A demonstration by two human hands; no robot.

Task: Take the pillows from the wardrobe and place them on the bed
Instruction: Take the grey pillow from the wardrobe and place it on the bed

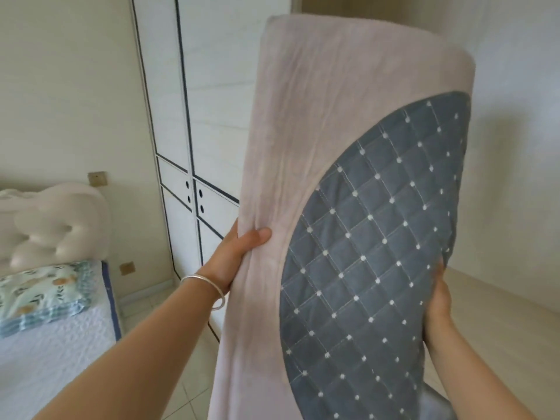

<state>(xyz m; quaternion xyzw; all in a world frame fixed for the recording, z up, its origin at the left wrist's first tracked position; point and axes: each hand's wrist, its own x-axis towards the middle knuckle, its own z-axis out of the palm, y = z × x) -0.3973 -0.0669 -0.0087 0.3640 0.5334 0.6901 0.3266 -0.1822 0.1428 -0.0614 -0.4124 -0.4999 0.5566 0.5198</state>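
Observation:
A large pillow [318, 131] fills the middle of the view, held upright in the air. It is pale pink with a grey quilted panel dotted white on its lower right. My left hand [239, 253], a silver bangle on its wrist, grips the pillow's left edge, thumb on the front. My right hand [439, 310] holds the lower right edge, fingers mostly hidden behind the fabric. The white wardrobe [194, 116] stands behind the pillow with its doors closed. The bed [51, 353], with a white textured cover, lies at the lower left.
On the bed lies a floral pillow [39, 292] by a white cushioned headboard [54, 225]. Pale tiled floor [178, 398] runs between bed and wardrobe. A bare wall and floor strip show at the right.

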